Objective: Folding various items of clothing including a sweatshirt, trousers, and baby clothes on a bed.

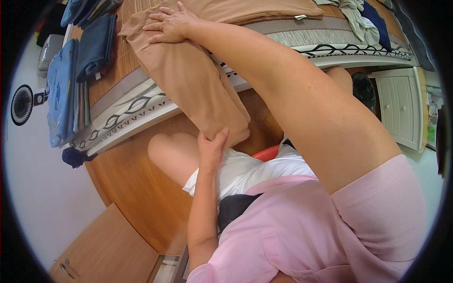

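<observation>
A tan garment (177, 66) lies partly on the raised surface in front of me, and one long tube of it, a leg or a sleeve, hangs over the edge toward my lap. My left hand (213, 146) grips the lower end of that tube, thumb on top and the other fingers mostly hidden by the cloth. Farther up, my right hand (171, 24) lies flat on the same garment with its fingers spread. My right forearm crosses over part of the cloth. A small white tag shows at the edge of the garment's far part.
Folded dark blue clothes (96, 47) and a light blue folded garment (61, 92) sit at the left. Loose pale and navy clothes (356, 21) lie at the far right. A patterned mat border (122, 118) runs along the edge. A white cabinet (400, 108) stands right; a fan (22, 104) is left.
</observation>
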Demonstrator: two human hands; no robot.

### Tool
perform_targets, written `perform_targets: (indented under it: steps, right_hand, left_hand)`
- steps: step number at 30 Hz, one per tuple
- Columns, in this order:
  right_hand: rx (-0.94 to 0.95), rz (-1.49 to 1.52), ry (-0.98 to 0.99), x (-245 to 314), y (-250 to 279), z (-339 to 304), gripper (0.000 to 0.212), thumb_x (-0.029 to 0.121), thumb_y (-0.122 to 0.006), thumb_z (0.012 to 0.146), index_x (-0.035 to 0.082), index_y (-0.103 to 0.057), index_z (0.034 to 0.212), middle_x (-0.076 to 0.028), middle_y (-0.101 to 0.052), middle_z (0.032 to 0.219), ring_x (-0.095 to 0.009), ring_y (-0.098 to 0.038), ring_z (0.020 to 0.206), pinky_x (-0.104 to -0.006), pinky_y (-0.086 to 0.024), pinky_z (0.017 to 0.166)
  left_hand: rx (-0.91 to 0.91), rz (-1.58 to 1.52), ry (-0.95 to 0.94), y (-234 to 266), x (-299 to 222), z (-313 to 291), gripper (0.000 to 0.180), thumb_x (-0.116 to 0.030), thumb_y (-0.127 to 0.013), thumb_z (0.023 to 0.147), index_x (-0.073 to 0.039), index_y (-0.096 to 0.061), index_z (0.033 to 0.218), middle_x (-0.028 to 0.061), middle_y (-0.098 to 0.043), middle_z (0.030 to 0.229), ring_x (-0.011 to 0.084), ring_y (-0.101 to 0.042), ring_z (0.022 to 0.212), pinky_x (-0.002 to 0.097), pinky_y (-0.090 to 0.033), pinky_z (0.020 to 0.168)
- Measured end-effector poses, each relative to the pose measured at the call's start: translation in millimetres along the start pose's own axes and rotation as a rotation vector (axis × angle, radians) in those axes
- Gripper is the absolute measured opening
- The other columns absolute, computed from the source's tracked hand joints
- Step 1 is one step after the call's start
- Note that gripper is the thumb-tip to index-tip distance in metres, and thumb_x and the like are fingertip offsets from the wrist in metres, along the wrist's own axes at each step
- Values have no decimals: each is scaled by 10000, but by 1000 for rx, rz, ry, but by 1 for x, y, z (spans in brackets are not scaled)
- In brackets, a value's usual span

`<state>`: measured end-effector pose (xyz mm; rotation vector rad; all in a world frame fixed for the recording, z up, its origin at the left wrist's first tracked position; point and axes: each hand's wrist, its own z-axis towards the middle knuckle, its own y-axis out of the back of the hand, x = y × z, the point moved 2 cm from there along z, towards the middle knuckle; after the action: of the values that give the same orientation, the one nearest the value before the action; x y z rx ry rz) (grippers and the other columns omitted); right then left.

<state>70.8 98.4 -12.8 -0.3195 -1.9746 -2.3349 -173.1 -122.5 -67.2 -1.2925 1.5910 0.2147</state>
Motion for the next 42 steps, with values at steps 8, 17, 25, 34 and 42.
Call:
perform_targets:
  steps: [8, 17, 25, 34, 42]
  right_hand:
    - [-5, -16, 1, 0, 0, 1, 627, 702, -326, 887, 425, -315, 1450, 39, -222, 1565, -239, -144, 1455, -620, -50, 1134]
    - [111, 24, -19, 4, 20, 2, 637, 670, -375, 894, 371, -333, 1455, 0, -234, 1560, -285, -175, 1441, -641, -104, 1115]
    - [96, 52, 294, 24, 42, -98, 625, 625, -405, 912, 241, -444, 1403, -68, -337, 1502, -283, -273, 1408, -621, -175, 1108]
    - [62, 253, 519, 31, 54, -227, 497, 477, -426, 965, 169, -527, 1342, -75, -380, 1480, -272, -277, 1407, -562, -153, 1132]
    - [251, 651, 440, 32, 79, -272, 405, 320, -461, 977, 128, -531, 1326, -95, -470, 1410, -262, -351, 1372, -551, -245, 1105]
  left_hand:
    - [-50, -89, -6, -32, -21, -53, 465, 41, -619, 856, -49, -462, 1284, 91, -581, 1209, 208, -567, 1122, 365, -479, 956]
    - [98, -53, 278, -37, -19, -77, 465, -9, -633, 832, -15, -471, 1267, 96, -573, 1242, 218, -560, 1143, 391, -448, 990]
    - [69, -200, 334, -37, -23, -116, 494, -2, -621, 822, -10, -461, 1288, 111, -568, 1262, 227, -556, 1165, 400, -439, 1009]
    - [149, -94, 254, -64, -55, -158, 567, -23, -632, 837, 43, -380, 1340, 165, -529, 1306, 270, -537, 1202, 432, -421, 1031]
    - [152, -30, 52, -83, -91, -176, 513, -8, -612, 857, 26, -409, 1327, 145, -540, 1293, 248, -549, 1181, 395, -426, 1013]
